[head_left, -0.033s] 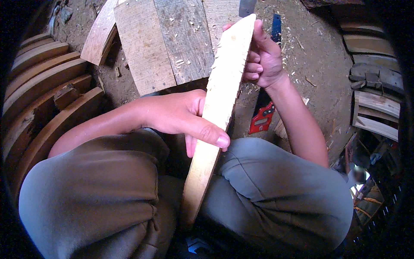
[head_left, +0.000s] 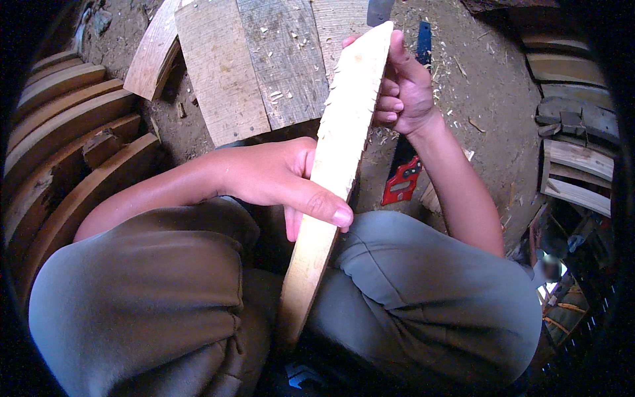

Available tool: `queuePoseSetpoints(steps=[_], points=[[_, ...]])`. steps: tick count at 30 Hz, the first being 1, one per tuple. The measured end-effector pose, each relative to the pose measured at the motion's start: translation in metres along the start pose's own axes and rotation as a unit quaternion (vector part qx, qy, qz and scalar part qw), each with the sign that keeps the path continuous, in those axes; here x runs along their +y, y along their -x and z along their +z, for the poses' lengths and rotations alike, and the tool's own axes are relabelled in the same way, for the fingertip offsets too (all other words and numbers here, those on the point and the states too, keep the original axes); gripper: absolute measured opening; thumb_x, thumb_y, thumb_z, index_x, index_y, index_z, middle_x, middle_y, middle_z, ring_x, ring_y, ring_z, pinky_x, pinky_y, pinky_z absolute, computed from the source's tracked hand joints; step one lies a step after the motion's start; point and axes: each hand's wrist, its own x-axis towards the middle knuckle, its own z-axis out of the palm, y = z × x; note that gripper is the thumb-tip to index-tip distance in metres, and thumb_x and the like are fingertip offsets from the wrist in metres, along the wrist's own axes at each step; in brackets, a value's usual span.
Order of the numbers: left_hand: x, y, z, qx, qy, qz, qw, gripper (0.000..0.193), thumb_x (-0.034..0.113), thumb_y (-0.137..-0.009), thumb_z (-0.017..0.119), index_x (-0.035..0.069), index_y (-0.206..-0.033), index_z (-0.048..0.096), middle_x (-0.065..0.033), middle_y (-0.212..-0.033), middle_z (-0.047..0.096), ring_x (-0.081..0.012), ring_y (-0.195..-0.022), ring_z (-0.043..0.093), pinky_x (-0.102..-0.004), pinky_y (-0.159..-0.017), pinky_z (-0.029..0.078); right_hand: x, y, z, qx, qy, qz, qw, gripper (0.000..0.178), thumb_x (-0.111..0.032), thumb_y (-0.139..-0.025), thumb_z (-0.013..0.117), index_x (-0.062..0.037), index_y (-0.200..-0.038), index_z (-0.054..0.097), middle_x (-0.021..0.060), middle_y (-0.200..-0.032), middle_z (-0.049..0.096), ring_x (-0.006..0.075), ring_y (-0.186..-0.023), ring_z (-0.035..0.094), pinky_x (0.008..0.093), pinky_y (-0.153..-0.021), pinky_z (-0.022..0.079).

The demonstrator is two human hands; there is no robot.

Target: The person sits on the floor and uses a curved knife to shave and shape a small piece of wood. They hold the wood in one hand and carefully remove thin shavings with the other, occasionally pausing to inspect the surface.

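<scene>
A long pale wooden piece (head_left: pixel 344 139) slants between my knees, its pointed end up and away from me. Rough chipped notches run along its edges near the upper half. My left hand (head_left: pixel 297 182) wraps round its middle, thumb laid across the top face. Near the pointed end, my right hand (head_left: pixel 407 86) grips the right edge, thumb up along the side and fingers curled under; some fingertips are hidden behind the wood. The lower end rests down between my trouser legs.
Wide boards (head_left: pixel 225 66) strewn with shavings lie ahead. A handsaw with a red handle (head_left: pixel 402 182) is on the dirt floor beyond the right knee. A metal blade (head_left: pixel 379 12) shows at the top. Curved wooden pieces (head_left: pixel 73 119) are stacked left, more timber (head_left: pixel 579 159) right.
</scene>
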Motion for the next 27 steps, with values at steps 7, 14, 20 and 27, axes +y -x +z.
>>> queuePoseSetpoints(steps=[7, 14, 20, 27], points=[[0.003, -0.001, -0.003, -0.005, 0.014, -0.047, 0.999, 0.036, 0.027, -0.08, 0.074, 0.0, -0.101, 0.063, -0.01, -0.091, 0.068, -0.0183, -0.084, 0.065, -0.0318, -0.074, 0.051, 0.0, -0.001, 0.003, -0.026, 0.011, -0.013, 1.0, 0.072, -0.065, -0.087, 0.046, -0.0041, -0.125, 0.048, -0.0087, -0.047, 0.03, -0.0014, -0.032, 0.03, 0.0145, -0.028, 0.028], [0.0, -0.002, 0.0, -0.006, -0.007, 0.012, 1.0, 0.034, 0.032, -0.085, 0.07, -0.001, -0.092, 0.066, -0.0096, -0.079, 0.067, -0.0173, -0.068, 0.067, -0.0288, -0.053, 0.055, 0.003, -0.002, 0.005, -0.007, 0.015, -0.029, 0.999, 0.071, -0.066, -0.087, 0.045, -0.0038, -0.121, 0.054, -0.008, -0.046, 0.034, -0.0005, -0.031, 0.023, 0.0162, -0.027, 0.023], [-0.004, -0.002, -0.003, 0.006, -0.017, 0.015, 1.0, 0.034, 0.033, -0.085, 0.07, -0.001, -0.091, 0.066, -0.0089, -0.077, 0.067, -0.0168, -0.065, 0.066, -0.0282, -0.053, 0.055, 0.003, -0.003, 0.002, -0.038, -0.038, -0.014, 0.998, 0.064, -0.059, -0.091, 0.046, -0.0047, -0.124, 0.052, -0.0091, -0.047, 0.027, -0.0007, -0.032, 0.024, 0.0158, -0.028, 0.023], [-0.005, 0.001, -0.007, 0.032, -0.026, -0.019, 0.999, 0.035, 0.034, -0.084, 0.07, 0.0, -0.09, 0.067, -0.0087, -0.077, 0.067, -0.0163, -0.063, 0.066, -0.0276, -0.053, 0.055, -0.006, -0.001, -0.005, 0.008, 0.019, -0.025, 0.999, 0.055, -0.048, -0.092, 0.054, -0.0091, -0.131, 0.045, -0.0103, -0.048, 0.026, -0.0004, -0.033, 0.026, 0.016, -0.03, 0.025]])
